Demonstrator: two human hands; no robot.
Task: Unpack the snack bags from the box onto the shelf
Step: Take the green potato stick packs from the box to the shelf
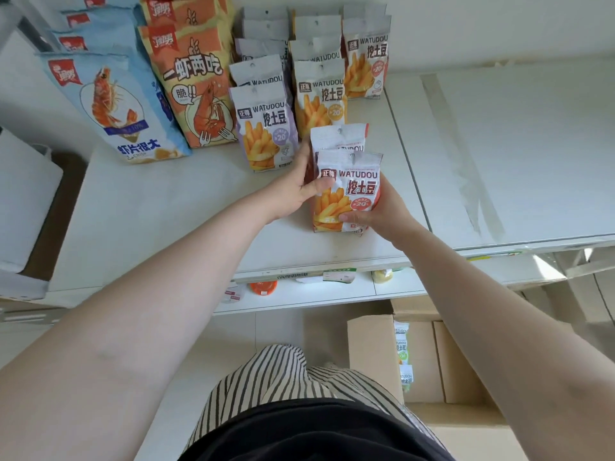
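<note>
The front snack bag (347, 191) is white with red trim, golden fries and a red price circle. The row of bags behind (264, 128) wears lilac edging; the next row (321, 94) orange. The tall prawn bags are pale blue (113, 108) and orange (189, 84). The shelf (499, 144) is white, the box (432, 361) tan, the bags inside (402, 351) perhaps green-trimmed, and the shirt (283, 377) is striped cream and dark.

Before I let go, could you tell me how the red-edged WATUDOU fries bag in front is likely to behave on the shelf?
The red-edged WATUDOU fries bag looks puffy and probably light. Standing on its narrow base, it may tip. Its glossy film could slide on the smooth white shelf.
</note>
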